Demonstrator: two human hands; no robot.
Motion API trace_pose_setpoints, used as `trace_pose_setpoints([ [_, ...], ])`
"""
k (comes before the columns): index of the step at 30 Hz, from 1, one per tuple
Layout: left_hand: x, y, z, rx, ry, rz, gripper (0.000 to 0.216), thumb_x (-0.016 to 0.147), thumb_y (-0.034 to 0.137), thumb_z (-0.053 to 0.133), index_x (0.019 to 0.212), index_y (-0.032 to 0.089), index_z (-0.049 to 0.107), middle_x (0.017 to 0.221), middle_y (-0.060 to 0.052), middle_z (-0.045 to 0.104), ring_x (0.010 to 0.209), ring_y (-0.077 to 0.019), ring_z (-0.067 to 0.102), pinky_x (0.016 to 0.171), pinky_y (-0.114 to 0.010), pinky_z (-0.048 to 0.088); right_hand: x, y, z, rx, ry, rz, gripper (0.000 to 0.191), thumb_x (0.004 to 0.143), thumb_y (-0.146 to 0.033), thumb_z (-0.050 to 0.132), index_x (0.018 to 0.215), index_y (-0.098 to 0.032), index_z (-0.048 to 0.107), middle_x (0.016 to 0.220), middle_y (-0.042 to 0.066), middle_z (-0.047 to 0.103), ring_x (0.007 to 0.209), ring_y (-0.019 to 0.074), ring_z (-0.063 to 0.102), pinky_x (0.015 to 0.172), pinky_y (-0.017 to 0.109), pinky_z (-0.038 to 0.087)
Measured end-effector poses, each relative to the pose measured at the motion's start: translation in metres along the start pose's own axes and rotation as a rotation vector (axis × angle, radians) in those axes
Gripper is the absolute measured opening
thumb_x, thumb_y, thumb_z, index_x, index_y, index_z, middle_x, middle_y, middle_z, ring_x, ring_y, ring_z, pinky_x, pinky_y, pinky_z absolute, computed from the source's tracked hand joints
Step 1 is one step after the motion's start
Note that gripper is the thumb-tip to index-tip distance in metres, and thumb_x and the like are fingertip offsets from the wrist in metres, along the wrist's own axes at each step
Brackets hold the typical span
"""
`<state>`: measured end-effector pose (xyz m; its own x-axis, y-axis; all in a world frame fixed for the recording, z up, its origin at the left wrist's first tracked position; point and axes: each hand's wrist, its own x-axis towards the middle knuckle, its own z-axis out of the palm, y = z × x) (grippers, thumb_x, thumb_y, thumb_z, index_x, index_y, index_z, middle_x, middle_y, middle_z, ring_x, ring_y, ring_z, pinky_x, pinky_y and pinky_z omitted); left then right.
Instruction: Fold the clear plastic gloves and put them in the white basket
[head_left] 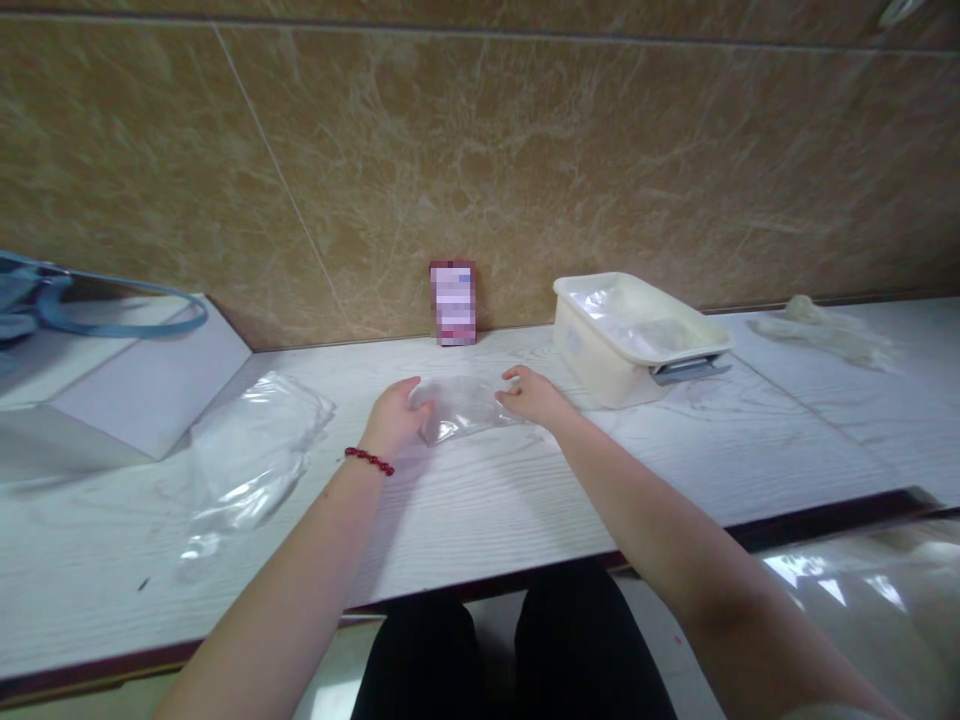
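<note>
A small clear plastic bag (463, 408) lies flat on the table in front of me, between my hands. Its left end is in the grip of my left hand (397, 415), with the thumb over the film and a red bead bracelet at the wrist. At the bag's right edge, my right hand (534, 396) has its fingers curled in a loose pinch on the film, the index finger lifted. Whatever the bag may contain is too faint to make out. More clear bags lie in a flat pile (259, 445) to the left of my left forearm.
A cream plastic bin (600, 362) holding clear bags stands to the right. Against the wall leans a phone (454, 303) with a blurred screen. A white box (161, 400) with blue straps on top occupies the left. Crumpled translucent film (821, 332) lies far right.
</note>
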<state>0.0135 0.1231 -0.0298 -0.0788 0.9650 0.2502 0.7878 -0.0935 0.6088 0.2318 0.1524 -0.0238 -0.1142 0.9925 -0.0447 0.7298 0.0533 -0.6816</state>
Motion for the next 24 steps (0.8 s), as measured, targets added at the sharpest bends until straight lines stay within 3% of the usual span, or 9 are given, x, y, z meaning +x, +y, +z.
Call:
trace_pose_setpoints([
  [3, -0.005, 0.008, 0.003, 0.176, 0.004, 0.223, 0.046, 0.074, 0.036, 0.045, 0.113, 0.012, 0.050, 0.122, -0.013, 0.047, 0.117, -0.0245, 0.036, 0.098, -0.039, 0.025, 0.000, 0.000, 0.002, -0.009, 0.031, -0.058, 0.032, 0.071, -0.026, 0.054, 0.101, -0.020, 0.047, 0.065, -0.003, 0.059, 0.048, 0.0075, 0.048, 0.048, 0.018, 0.034],
  [7, -0.014, 0.019, 0.020, 0.266, -0.202, 0.385, 0.047, 0.082, 0.038, 0.032, 0.122, 0.015, 0.041, 0.129, -0.011, 0.039, 0.123, -0.0240, 0.027, 0.101, -0.044, 0.016, 0.005, 0.002, 0.006, -0.048, 0.056, -0.136, 0.026, 0.072, -0.024, 0.053, 0.098, -0.019, 0.049, 0.064, -0.003, 0.058, 0.054, 0.0078, 0.049, 0.052, 0.018, 0.035],
  [11, -0.017, 0.020, 0.030, 0.348, -0.316, 0.373, 0.050, 0.083, 0.040, 0.028, 0.125, 0.016, 0.037, 0.134, -0.011, 0.033, 0.125, -0.0259, 0.022, 0.100, -0.047, 0.012, 0.009, 0.003, 0.005, -0.105, 0.056, -0.172, 0.025, 0.073, -0.022, 0.053, 0.098, -0.019, 0.050, 0.063, -0.003, 0.056, 0.055, 0.0085, 0.049, 0.053, 0.018, 0.035],
  [16, -0.017, 0.015, 0.025, 0.395, -0.375, 0.295, 0.055, 0.081, 0.048, 0.027, 0.129, 0.020, 0.032, 0.137, -0.009, 0.025, 0.126, -0.0292, 0.016, 0.099, -0.050, 0.009, 0.014, 0.004, 0.003, -0.185, 0.000, -0.161, 0.026, 0.074, -0.022, 0.053, 0.101, -0.021, 0.050, 0.068, -0.001, 0.057, 0.059, 0.0099, 0.050, 0.054, 0.019, 0.035],
  [19, -0.016, 0.014, 0.022, 0.409, -0.388, 0.279, 0.057, 0.081, 0.050, 0.026, 0.130, 0.022, 0.030, 0.138, -0.009, 0.023, 0.127, -0.0297, 0.013, 0.098, -0.051, 0.007, 0.013, 0.005, 0.001, -0.261, 0.038, -0.157, 0.027, 0.074, -0.023, 0.054, 0.100, -0.019, 0.051, 0.080, 0.004, 0.059, 0.068, 0.0118, 0.053, 0.060, 0.020, 0.037],
  [22, -0.017, 0.014, 0.022, 0.410, -0.382, 0.274, 0.057, 0.080, 0.051, 0.026, 0.129, 0.022, 0.031, 0.139, -0.009, 0.022, 0.127, -0.0293, 0.013, 0.099, -0.051, 0.007, 0.005, 0.005, -0.007, -0.340, 0.096, -0.269, 0.031, 0.071, -0.030, 0.058, 0.099, -0.018, 0.053, 0.096, 0.008, 0.056, 0.082, 0.0144, 0.053, 0.071, 0.023, 0.038],
  [24, -0.017, 0.015, 0.023, 0.427, -0.385, 0.271, 0.058, 0.080, 0.052, 0.025, 0.130, 0.022, 0.030, 0.139, -0.009, 0.021, 0.127, -0.0289, 0.013, 0.099, -0.051, 0.007, -0.003, 0.004, -0.015, -0.379, 0.053, -0.373, 0.033, 0.068, -0.035, 0.060, 0.096, -0.018, 0.055, 0.095, 0.007, 0.056, 0.085, 0.0156, 0.053, 0.074, 0.024, 0.038],
])
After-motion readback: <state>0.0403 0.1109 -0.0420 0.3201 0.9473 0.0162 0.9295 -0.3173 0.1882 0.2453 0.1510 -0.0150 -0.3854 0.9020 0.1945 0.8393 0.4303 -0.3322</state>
